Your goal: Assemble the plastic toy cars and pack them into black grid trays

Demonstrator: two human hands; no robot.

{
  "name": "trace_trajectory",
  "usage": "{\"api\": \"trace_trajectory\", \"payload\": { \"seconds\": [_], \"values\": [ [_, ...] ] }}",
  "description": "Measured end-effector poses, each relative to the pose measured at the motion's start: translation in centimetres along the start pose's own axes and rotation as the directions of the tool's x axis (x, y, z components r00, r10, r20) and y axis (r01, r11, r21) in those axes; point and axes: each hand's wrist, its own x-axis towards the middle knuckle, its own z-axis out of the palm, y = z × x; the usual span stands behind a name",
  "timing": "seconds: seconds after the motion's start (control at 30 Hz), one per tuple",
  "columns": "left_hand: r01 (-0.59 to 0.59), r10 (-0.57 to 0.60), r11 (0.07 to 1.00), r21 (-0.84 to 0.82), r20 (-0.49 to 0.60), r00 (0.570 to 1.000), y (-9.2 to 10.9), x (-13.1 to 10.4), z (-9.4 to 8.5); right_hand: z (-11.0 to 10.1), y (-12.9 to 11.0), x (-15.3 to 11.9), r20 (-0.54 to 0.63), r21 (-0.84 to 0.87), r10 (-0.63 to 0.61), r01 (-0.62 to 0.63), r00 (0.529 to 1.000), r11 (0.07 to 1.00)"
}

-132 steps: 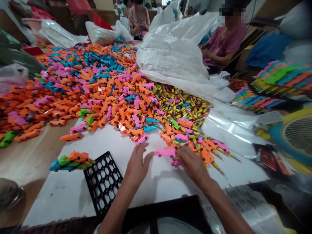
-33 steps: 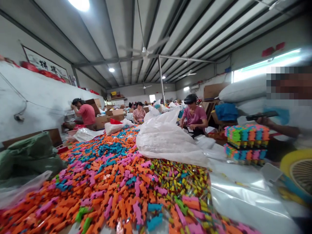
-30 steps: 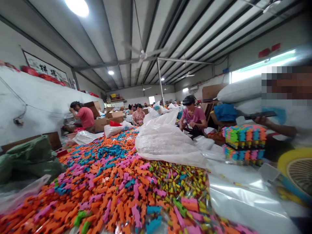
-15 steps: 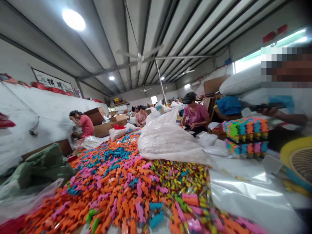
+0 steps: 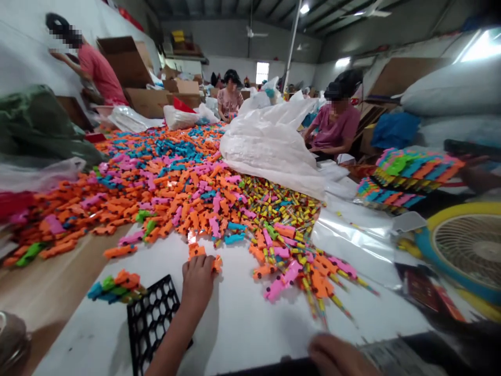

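1. Near the bench's front edge, your left hand [image 5: 198,279] rests palm down, fingers curled over an orange toy piece [image 5: 195,250] at the fringe of the coloured pile [image 5: 168,183].
2. Your right hand [image 5: 336,357] sits at the bench's front edge, blurred; whether its fingers are open or closed cannot be told.
3. A black grid tray [image 5: 151,321] lies just left of your left forearm.

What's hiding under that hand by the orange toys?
An orange toy pokes out past the left hand. How much more lies beneath is covered. Under both is the white table.
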Motion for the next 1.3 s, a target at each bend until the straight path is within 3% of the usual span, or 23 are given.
{"api": "trace_trajectory", "payload": {
  "seconds": [0.07, 0.1, 0.17, 0.23, 0.33, 0.43, 0.57, 0.63, 0.77, 0.93, 1.1, 1.2, 1.3],
  "values": [
    [0.015, -0.016, 0.999, -0.045, -0.031, 0.999, 0.0, -0.9, 0.1, 0.7, -1.3, 4.7, 0.000, -0.001, -0.083, 0.083, 0.997, 0.997],
    [0.021, -0.024, 0.998, -0.063, -0.045, 0.999, 0.0, -1.3, 0.1, 1.3, -2.2, 7.5, -0.059, -0.019, -0.168, 0.167, 0.984, 0.986],
    [0.030, -0.035, 0.996, -0.083, -0.064, 0.997, -0.2, -2.1, -0.2, 2.9, -4.0, 13.3, -0.141, -0.093, -0.302, 0.291, 0.943, 0.952],
    [0.038, -0.047, 0.993, -0.110, -0.089, 0.995, -0.6, -3.0, -0.6, 4.6, -5.5, 18.3, -0.140, -0.207, -0.401, 0.369, 0.905, 0.906],
    [0.099, -0.134, 0.964, -0.248, -0.130, 0.982, -1.1, -4.7, -1.4, 7.2, -6.7, 22.6, -0.185, -0.376, -0.351, 0.264, 0.918, 0.888],
    [0.172, -0.220, 0.896, -0.409, -0.074, 0.973, -0.7, -6.3, -1.4, 9.2, -6.8, 23.2, -0.175, -0.416, -0.305, 0.210, 0.936, 0.885],
    [0.164, -0.178, 0.876, -0.454, 0.013, 0.984, 0.6, -7.5, -0.1, 9.9, -6.5, 22.1, -0.060, -0.423, -0.390, 0.330, 0.919, 0.844],
    [0.150, -0.162, 0.880, -0.450, 0.012, 0.987, 1.2, -7.6, 0.8, 9.0, -6.1, 21.8, -0.058, -0.451, -0.411, 0.343, 0.910, 0.824],
    [0.124, -0.160, 0.892, -0.434, -0.045, 0.986, 2.1, -7.7, 2.4, 6.2, -4.2, 21.2, -0.112, -0.569, -0.362, 0.239, 0.925, 0.787],
    [0.108, -0.162, 0.910, -0.401, -0.103, 0.981, 3.0, -8.1, 3.5, 3.7, -0.4, 20.6, -0.141, -0.668, -0.471, 0.267, 0.871, 0.695],
    [0.116, -0.167, 0.912, -0.394, -0.096, 0.981, 2.9, -8.1, 4.1, 1.6, 2.0, 21.9, -0.339, -0.625, -0.374, 0.090, 0.863, 0.775],
    [0.102, -0.156, 0.918, -0.384, -0.112, 0.981, 2.6, -8.2, 4.7, 0.4, 1.8, 23.6, -0.403, -0.566, -0.303, 0.025, 0.864, 0.824],
    [0.089, -0.157, 0.928, -0.362, -0.162, 0.974, 2.5, -8.3, 5.4, -1.0, 0.4, 26.3, -0.386, -0.512, -0.230, 0.000, 0.894, 0.859]
  ]
}}
